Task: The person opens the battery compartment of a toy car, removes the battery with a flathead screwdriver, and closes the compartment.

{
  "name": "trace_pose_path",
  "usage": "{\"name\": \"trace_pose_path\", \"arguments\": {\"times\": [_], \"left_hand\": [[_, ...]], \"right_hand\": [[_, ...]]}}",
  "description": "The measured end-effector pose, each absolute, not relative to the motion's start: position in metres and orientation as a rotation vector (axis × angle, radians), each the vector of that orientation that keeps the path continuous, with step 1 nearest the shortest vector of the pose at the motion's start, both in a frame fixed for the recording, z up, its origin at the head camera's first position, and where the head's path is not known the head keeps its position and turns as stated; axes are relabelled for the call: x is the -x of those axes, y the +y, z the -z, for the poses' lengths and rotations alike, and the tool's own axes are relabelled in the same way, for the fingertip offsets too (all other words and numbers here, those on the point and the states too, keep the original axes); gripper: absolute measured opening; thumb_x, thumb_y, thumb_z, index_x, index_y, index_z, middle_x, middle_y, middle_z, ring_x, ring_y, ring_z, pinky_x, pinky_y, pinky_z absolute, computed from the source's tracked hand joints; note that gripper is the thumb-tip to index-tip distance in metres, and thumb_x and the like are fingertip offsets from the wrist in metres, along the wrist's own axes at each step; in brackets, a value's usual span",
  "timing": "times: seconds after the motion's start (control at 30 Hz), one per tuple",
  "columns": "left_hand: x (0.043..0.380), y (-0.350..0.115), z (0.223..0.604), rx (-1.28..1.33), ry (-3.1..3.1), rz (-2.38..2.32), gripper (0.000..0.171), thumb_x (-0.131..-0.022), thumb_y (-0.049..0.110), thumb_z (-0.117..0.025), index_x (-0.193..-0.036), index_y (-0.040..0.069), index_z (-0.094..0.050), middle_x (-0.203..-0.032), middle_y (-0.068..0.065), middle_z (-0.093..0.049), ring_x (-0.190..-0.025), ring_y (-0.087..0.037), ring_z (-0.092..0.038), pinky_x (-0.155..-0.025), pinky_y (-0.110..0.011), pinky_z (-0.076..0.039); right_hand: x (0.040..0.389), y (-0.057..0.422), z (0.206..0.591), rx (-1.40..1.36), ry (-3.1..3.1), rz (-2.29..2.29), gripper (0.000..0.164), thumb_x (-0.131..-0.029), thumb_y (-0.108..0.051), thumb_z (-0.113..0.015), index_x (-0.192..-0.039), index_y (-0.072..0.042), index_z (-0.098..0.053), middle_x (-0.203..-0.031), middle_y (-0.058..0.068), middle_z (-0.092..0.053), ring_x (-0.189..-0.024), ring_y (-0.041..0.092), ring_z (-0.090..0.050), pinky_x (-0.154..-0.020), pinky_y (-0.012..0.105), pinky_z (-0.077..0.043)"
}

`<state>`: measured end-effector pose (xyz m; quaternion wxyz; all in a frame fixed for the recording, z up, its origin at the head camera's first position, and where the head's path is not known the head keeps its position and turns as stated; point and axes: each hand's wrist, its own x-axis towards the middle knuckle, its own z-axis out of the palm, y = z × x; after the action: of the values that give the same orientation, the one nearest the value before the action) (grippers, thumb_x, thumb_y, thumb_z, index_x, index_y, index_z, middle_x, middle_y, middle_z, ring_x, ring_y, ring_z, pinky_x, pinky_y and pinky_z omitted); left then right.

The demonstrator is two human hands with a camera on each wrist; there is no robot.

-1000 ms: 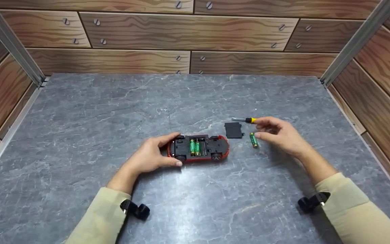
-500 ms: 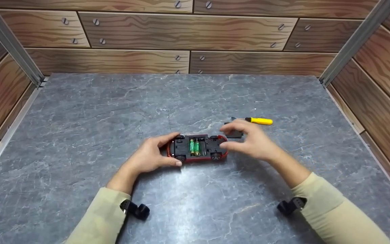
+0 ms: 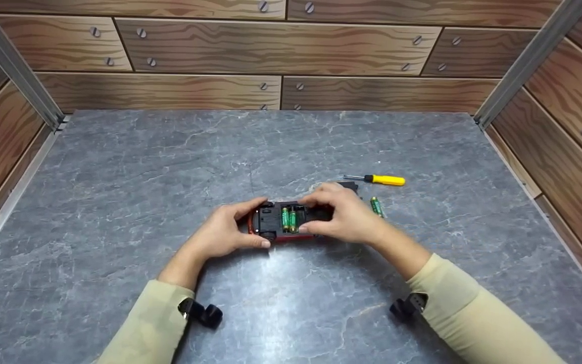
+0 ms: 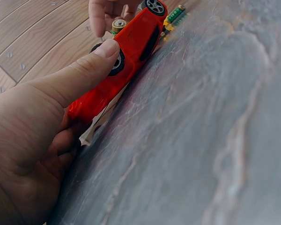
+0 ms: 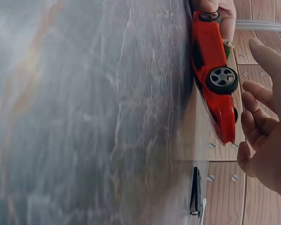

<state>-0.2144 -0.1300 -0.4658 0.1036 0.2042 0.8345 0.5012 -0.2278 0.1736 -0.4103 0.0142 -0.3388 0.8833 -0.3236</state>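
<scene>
Holding hand: left hand (image 3: 223,230), thumb along the near side and fingers along the far side of the car's left end, gripping it.
Car: red toy, one (image 5: 211,49), wheels up on the table (image 3: 170,162), lying lengthwise left to right, its black underside uppermost.
Bay: one, open, mid-underside (image 3: 300,218).
Bay batteries: two, green with gold ends (image 3: 288,220), side by side in the left part of the bay.
Hovering hand: right hand (image 3: 344,215), above the car's right end, thumb and fingers spread wide, tips about the bay's right part; the right wrist view shows a gap between hand and car. Whether a fingertip meets a battery cannot be told for certain.
Loose battery: one, green (image 3: 376,207), on the table beyond the right hand's wrist.
Cover: one, black (image 3: 350,186), flat on the table, partly hidden by the right hand.
Screwdriver: one, yellow handle, black collar (image 3: 388,180), shaft pointing left, just behind the loose battery.
Sleeves: two, pale (image 3: 142,323), a black camera (image 3: 209,316) at each wrist.
Walls: wood-patterned planks (image 3: 281,48).
</scene>
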Motion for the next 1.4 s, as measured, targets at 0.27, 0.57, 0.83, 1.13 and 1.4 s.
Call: {"name": "trace_pose_path", "arguments": {"times": [0.27, 0.57, 0.83, 1.13, 1.4], "left_hand": [[0.214, -0.13, 0.466, -0.59, 2.456, -1.474, 0.101, -0.074, 0.033, -0.098, -0.16, 0.017, -0.049, -0.154, -0.009, -0.058, -0.128, -0.024, -0.063, -0.118, -0.047, -0.041], [0.215, -0.13, 0.465, -0.596, 2.455, -1.488, 0.1, -0.074, 0.033, -0.098, -0.159, 0.016, -0.05, -0.153, -0.009, -0.059, -0.129, -0.023, -0.062, -0.118, -0.046, -0.041], [0.214, -0.13, 0.466, -0.607, 2.456, -1.506, 0.099, -0.074, 0.032, -0.098, -0.159, 0.014, -0.051, -0.152, -0.01, -0.059, -0.132, -0.025, -0.061, -0.12, -0.048, -0.039], [0.214, -0.13, 0.466, -0.613, 2.472, -1.489, 0.099, -0.074, 0.034, -0.098, -0.159, 0.015, -0.051, -0.152, -0.01, -0.06, -0.132, -0.026, -0.06, -0.119, -0.049, -0.04], [0.215, -0.13, 0.466, -0.608, 2.457, -1.495, 0.1, -0.074, 0.034, -0.098, -0.159, 0.015, -0.05, -0.154, -0.009, -0.057, -0.133, -0.024, -0.06, -0.12, -0.046, -0.04]], "right_hand": [[0.228, 0.164, 0.413, 1.02, 2.772, 0.901, 0.055, -0.085, -0.045, -0.088, -0.129, -0.015, -0.076, -0.115, 0.002, -0.066, -0.113, 0.024, -0.055, -0.103, 0.05, -0.042], [0.23, 0.161, 0.418, 1.065, 2.801, 0.859, 0.053, -0.085, -0.047, -0.088, -0.126, -0.016, -0.078, -0.114, 0.0, -0.064, -0.112, 0.023, -0.051, -0.1, 0.046, -0.038], [0.231, 0.16, 0.422, 1.075, 2.813, 0.822, 0.05, -0.085, -0.046, -0.088, -0.124, -0.016, -0.079, -0.114, -0.001, -0.061, -0.113, 0.023, -0.049, -0.099, 0.044, -0.037], [0.231, 0.159, 0.422, 1.075, 2.798, 0.819, 0.05, -0.085, -0.047, -0.087, -0.124, -0.016, -0.079, -0.113, -0.002, -0.06, -0.111, 0.022, -0.048, -0.099, 0.044, -0.037], [0.232, 0.158, 0.422, 1.075, 2.787, 0.833, 0.048, -0.085, -0.045, -0.087, -0.123, -0.016, -0.079, -0.113, -0.002, -0.061, -0.111, 0.022, -0.048, -0.099, 0.044, -0.037]]}}
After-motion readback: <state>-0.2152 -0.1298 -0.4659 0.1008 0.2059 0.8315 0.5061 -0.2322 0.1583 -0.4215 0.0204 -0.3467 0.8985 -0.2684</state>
